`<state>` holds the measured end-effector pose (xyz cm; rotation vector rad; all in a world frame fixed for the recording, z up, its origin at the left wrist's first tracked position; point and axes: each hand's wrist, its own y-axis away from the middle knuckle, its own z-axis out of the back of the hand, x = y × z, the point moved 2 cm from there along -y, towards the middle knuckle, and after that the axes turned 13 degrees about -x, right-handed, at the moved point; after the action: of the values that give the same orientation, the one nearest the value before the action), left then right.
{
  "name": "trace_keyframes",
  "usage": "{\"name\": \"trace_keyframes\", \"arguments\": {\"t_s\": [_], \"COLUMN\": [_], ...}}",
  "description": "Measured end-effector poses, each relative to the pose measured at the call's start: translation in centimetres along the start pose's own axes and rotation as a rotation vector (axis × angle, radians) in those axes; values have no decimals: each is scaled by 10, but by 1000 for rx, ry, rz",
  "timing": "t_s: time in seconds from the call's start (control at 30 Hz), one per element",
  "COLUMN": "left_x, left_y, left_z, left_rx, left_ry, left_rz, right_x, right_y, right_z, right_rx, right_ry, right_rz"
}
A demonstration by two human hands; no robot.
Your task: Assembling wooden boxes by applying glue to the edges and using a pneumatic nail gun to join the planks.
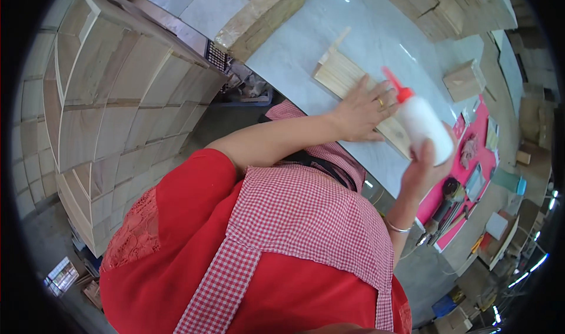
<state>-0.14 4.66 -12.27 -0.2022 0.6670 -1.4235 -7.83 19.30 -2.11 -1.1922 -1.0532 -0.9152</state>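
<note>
My left hand point(364, 111), with a ring on one finger, lies flat across a pale wooden board point(339, 75) on the table, its fingers spread. A thin wooden strip point(336, 43) sticks out at the board's far end. My right hand point(432, 155) is wrapped round the lower part of a white squeeze bottle point(424, 125) with a red cap and pointed nozzle. The bottle is tilted above the near part of the board, its nozzle pointing up and to the left, past my left fingers. The nozzle is slightly blurred.
The table point(282, 51) has a pale, glossy top. A long wrapped wooden block point(262, 19) and a small wooden box point(465, 81) stand on it. Tall wooden stacks point(129, 69) rise at left. Brushes and tools point(444, 210) lie on a pink sheet point(479, 140) at right.
</note>
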Motion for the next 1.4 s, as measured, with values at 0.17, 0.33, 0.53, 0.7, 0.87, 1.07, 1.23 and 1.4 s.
{"name": "trace_keyframes", "arguments": {"t_s": [0.17, 0.33, 0.53, 0.7, 0.87, 1.07, 1.23, 1.4], "left_x": [4, 5, 6, 5, 9, 7, 2, 1], "left_y": [5, 2, 1, -4, 2, 2, 9, 7], "left_z": [-5, -7, 3, 19, -24, -30, -9, -5], "left_rx": [-132, -110, -120, -110, -132, -58, -69, -23], "left_ry": [120, 225, 279, 390, 399, 256, 116, 123], "left_rz": [43, 106, 123, 148, 99, 106, 61, 55], "right_x": [16, 20, 24, 28, 31, 27, 24, 22], "right_y": [22, 22, 19, 15, 6, -7, -17, -23], "right_z": [-47, -57, -59, -65, -73, -84, -93, -92], "right_rx": [314, 367, 467, 509, 493, 395, 333, 300], "right_ry": [79, 56, 136, 105, 123, 170, 191, 187], "right_rz": [150, 183, 400, 522, 532, 554, 539, 510]}}
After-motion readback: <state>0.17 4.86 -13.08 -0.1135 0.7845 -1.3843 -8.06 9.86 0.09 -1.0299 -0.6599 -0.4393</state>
